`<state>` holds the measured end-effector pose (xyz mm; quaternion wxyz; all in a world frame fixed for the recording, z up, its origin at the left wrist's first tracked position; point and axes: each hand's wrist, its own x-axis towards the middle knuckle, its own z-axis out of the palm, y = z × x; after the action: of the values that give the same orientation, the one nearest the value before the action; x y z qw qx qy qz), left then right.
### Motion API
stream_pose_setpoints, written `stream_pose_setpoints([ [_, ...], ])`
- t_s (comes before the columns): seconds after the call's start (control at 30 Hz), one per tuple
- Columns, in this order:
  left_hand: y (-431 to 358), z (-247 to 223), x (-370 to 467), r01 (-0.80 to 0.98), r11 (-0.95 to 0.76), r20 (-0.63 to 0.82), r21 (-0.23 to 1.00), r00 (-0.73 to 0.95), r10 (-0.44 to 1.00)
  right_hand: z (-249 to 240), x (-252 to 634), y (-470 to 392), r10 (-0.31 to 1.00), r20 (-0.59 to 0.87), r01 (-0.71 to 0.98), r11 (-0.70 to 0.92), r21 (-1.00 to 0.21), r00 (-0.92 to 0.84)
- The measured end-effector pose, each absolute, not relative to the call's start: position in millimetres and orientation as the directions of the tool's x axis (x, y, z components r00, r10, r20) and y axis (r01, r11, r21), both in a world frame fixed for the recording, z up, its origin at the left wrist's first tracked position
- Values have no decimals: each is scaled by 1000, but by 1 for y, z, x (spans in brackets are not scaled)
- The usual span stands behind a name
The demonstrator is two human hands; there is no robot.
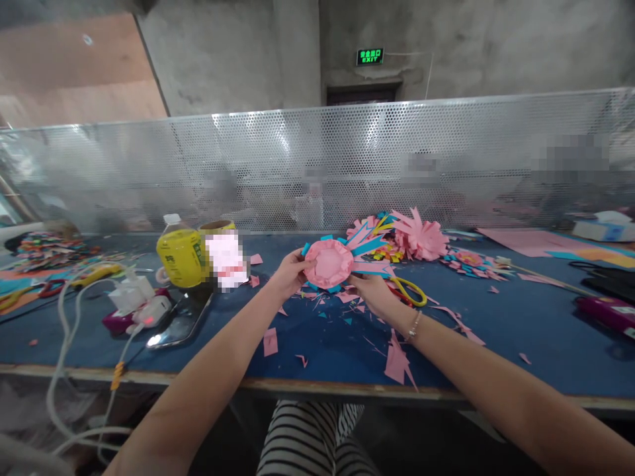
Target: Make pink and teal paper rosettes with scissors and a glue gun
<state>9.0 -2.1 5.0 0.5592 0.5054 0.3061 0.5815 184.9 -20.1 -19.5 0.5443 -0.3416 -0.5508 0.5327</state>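
A round pink paper rosette [328, 263] with blue tabs round its edge is held up above the blue table. Pink and blue paper strips [370, 246] fan out from its right side. My left hand [292, 272] pinches the rosette's left edge, thumb on the front. At the lower right edge, my right hand [370, 288] grips it, its fingertips partly hidden behind the rosette and strips. Yellow-handled scissors [411, 292] lie just beyond my right hand. Pink paper scraps [270, 342] are scattered on the table below.
Pink paper flowers [421, 237] lie behind on the right. To the left are a yellow-labelled bottle [182, 256], a phone [181, 320] and a power strip [141, 307] with white cables. A perforated metal screen [278, 165] stands along the table's back.
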Motion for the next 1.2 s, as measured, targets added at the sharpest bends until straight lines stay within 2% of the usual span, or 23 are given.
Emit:
stream_pose_setpoints([
  [0.2,-1,4,7,-305,-223,270,926,119,956,-16,186,-22,950,192,-350,97,-932,-247],
  [0.43,-1,4,7,-302,-241,279,922,89,956,-13,187,-23,959,157,-373,60,-926,-236],
  [0.63,-3,6,9,-288,-285,319,914,79,944,-13,189,-23,938,173,-426,30,-904,-300],
  [0.8,-4,6,13,-255,-366,372,895,-23,928,-12,187,-26,909,217,-397,64,-916,-356],
  [0.93,-2,2,16,-117,-460,449,880,-106,887,-9,184,-28,917,217,-382,78,-921,-334],
  [1.07,-2,-1,18,9,-515,513,857,-104,852,-10,185,-24,943,182,-365,70,-928,-280],
  [1.2,-8,3,21,-37,-527,523,849,-76,849,-12,186,-20,940,193,-388,73,-919,-281],
])
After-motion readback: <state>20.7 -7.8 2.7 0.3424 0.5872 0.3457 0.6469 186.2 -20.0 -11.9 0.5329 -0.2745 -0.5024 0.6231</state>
